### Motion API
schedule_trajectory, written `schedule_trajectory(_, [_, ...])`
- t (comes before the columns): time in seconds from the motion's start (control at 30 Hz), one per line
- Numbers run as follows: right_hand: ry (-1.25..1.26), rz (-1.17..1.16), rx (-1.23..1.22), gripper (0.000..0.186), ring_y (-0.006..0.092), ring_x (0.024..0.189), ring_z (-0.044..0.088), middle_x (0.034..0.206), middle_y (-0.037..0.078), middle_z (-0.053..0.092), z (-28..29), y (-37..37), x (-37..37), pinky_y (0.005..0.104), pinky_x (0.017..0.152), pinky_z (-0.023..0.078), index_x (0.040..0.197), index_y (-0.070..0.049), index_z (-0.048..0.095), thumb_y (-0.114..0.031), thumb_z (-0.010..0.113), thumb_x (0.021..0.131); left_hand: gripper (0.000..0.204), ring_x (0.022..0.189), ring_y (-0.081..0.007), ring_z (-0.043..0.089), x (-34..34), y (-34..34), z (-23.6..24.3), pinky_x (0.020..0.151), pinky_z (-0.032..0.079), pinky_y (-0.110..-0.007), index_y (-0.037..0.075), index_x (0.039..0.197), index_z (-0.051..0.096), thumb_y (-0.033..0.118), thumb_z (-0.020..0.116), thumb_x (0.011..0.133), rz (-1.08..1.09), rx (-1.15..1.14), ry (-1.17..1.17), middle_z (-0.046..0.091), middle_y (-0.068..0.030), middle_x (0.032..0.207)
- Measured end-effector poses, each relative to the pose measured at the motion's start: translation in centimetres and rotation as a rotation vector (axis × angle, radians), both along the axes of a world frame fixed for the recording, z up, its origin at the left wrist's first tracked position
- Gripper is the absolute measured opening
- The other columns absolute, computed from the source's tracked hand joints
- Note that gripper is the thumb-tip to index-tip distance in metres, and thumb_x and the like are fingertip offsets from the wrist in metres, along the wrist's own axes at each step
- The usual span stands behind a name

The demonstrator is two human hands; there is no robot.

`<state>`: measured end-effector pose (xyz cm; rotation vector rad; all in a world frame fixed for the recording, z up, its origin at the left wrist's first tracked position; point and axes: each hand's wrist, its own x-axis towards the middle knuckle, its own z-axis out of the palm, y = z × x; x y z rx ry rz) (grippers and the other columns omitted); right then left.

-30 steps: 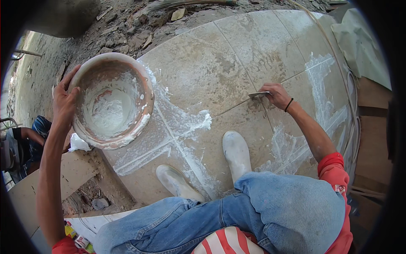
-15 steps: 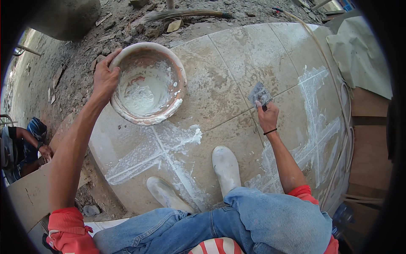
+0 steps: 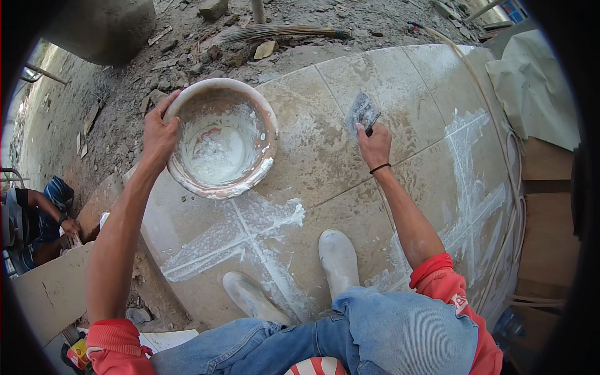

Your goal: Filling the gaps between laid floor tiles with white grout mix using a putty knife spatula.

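My left hand (image 3: 160, 135) grips the left rim of a round basin (image 3: 272, 119), its fingers closed over the edge. Wet white paste (image 3: 219, 150) coats the inside and some is smeared on the rim. My right hand (image 3: 375, 146) is closed around the handle of a putty knife (image 3: 362, 112), held to the right of the basin, over the tiles. Its wide grey blade is streaked with white and points away from me. Beneath are beige floor tiles (image 3: 312, 162); white paste covers the joint lines (image 3: 250, 237) near my left boot and others at the right.
My light boots (image 3: 338, 257) stand on the tiles. Beyond lie rubble and a stick broom (image 3: 284, 31). A hose (image 3: 478, 78) and a pale sheet (image 3: 534, 81) border the right side. At far left another person (image 3: 44, 215) sits beside a board (image 3: 53, 294).
My right hand has swung left and a little away from me with the putty knife, closer to the basin. The left hand keeps its grip on the rim. The whole view has shifted slightly.
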<state>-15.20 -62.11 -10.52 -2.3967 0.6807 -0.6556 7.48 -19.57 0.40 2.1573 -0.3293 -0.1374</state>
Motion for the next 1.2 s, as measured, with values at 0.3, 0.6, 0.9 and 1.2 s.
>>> schedule_trajectory(0.3, [0.082, 0.451, 0.201, 0.017, 0.0356, 0.066, 0.068, 0.075, 0.020, 0.070, 13.0, 10.1, 1.3, 0.0426, 0.062, 0.052, 0.096, 0.003, 0.071, -0.013, 0.070, 0.091, 0.057, 0.119, -0.0181, 0.063, -1.9, -2.4, 2.2, 0.104, 0.048, -0.031, 0.006, 0.147, 0.059, -0.010, 0.054, 0.092, -0.135, -0.129, 0.016, 0.065, -0.0097, 0.136])
schedule_trajectory(0.6, [0.063, 0.371, -0.104, 0.035, 0.0398, 0.095, 0.071, 0.099, 0.019, 0.075, 9.7, 4.6, 16.0, 0.0495, 0.085, 0.056, 0.118, -0.005, 0.069, -0.023, 0.072, 0.088, 0.056, 0.127, -0.0263, 0.063, -1.2, -1.2, -1.3, 0.112, 0.044, -0.034, 0.002, 0.143, 0.061, -0.010, 0.054, 0.088, -0.084, -0.144, -0.162, 0.067, -0.0169, 0.137])
schedule_trajectory(0.9, [0.493, 0.382, -0.542, 0.043, 0.0370, 0.133, 0.056, 0.135, 0.019, 0.064, -0.9, -6.8, 34.7, 0.0550, 0.104, 0.049, 0.136, -0.004, 0.057, -0.016, 0.061, 0.095, 0.061, 0.128, -0.0248, 0.062, -2.4, -0.8, -0.9, 0.111, 0.044, -0.034, 0.005, 0.144, 0.061, -0.014, 0.053, 0.087, 0.035, -0.048, -0.089, 0.066, -0.0162, 0.136])
schedule_trajectory(1.2, [0.593, 0.318, -0.590, 0.053, 0.0338, 0.154, 0.032, 0.166, 0.011, 0.035, -4.1, -5.1, 49.9, 0.0619, 0.120, 0.034, 0.156, -0.017, 0.041, -0.012, 0.045, 0.104, 0.059, 0.121, -0.0281, 0.065, -3.3, -2.3, 1.2, 0.107, 0.046, -0.035, 0.003, 0.140, 0.063, -0.015, 0.056, 0.084, 0.095, 0.050, -0.116, 0.069, -0.0191, 0.128])
